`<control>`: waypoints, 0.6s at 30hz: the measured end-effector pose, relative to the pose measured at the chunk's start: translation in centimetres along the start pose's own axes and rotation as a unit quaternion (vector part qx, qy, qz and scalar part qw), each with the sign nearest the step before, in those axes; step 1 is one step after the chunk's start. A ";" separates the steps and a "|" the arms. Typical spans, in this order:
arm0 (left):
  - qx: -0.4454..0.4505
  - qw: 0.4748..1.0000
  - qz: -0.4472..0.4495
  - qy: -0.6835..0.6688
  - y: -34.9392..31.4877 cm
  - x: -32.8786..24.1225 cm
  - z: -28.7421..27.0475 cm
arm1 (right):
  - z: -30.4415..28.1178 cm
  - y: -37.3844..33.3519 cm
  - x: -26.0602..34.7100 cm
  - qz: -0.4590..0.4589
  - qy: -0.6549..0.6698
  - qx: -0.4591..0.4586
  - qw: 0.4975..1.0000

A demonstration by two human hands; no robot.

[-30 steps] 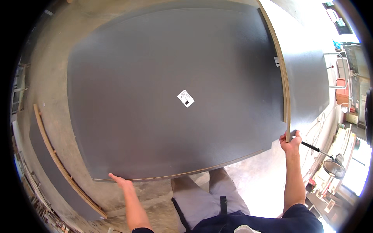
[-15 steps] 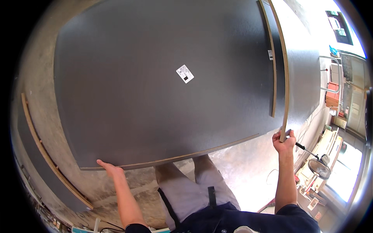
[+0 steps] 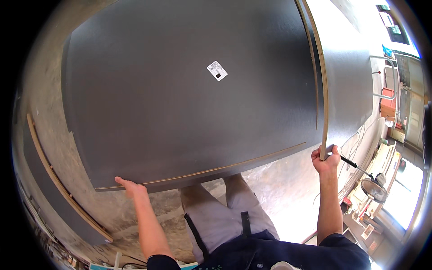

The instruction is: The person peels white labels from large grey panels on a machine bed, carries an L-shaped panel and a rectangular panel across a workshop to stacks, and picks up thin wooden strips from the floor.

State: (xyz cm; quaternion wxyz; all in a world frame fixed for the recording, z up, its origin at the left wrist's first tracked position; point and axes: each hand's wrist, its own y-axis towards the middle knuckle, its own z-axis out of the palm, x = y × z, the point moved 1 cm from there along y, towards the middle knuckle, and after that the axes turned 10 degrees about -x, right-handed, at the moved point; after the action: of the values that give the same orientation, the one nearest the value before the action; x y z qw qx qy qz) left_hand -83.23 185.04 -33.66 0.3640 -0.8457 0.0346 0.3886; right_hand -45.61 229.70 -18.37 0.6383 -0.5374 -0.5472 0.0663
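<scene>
A large dark grey board (image 3: 189, 112) with a white label (image 3: 217, 71) spreads before me. My left hand (image 3: 131, 185) is closed on its near edge at the left corner, thumb on top and the other fingers hidden beneath. Along the board's right side stands another grey board (image 3: 348, 81), with a bare wood-coloured edge facing up. My right hand (image 3: 326, 160) grips the near end of that standing board, thumb on one side and fingers on the other. Below the large board's left side, a strip of another dark surface (image 3: 66, 96) peeks out.
A long narrow grey board (image 3: 56, 184) with a wood-coloured edge lies on the concrete floor (image 3: 96, 209) at the left. On the right are a fan (image 3: 373, 191), loose cables (image 3: 358, 139), a red-orange box (image 3: 388, 102) and a metal tube frame (image 3: 394, 76).
The large board has shifted right and its near edge is slightly farther from me, my left hand with it. The gap beside the standing board has narrowed. Both hands keep their grip.
</scene>
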 end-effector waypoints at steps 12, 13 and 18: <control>0.044 0.984 0.011 0.170 4.4 0.7 -2.2 | -0.8 0.1 -1.3 0.018 -0.007 0.023 1.000; 0.114 0.945 0.013 0.307 6.9 -0.6 -5.0 | -0.8 0.0 -1.1 0.024 -0.008 0.030 0.999; 0.086 0.700 0.074 0.705 5.2 -4.8 -19.1 | -0.2 -0.1 -1.4 0.032 -0.015 0.040 0.999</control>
State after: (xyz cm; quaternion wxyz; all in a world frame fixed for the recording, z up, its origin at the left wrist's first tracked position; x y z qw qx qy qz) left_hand -76.22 167.89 -25.19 0.2740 -0.8321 0.3771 -0.3005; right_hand -46.07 228.56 -19.13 0.6488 -0.5274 -0.5360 0.1163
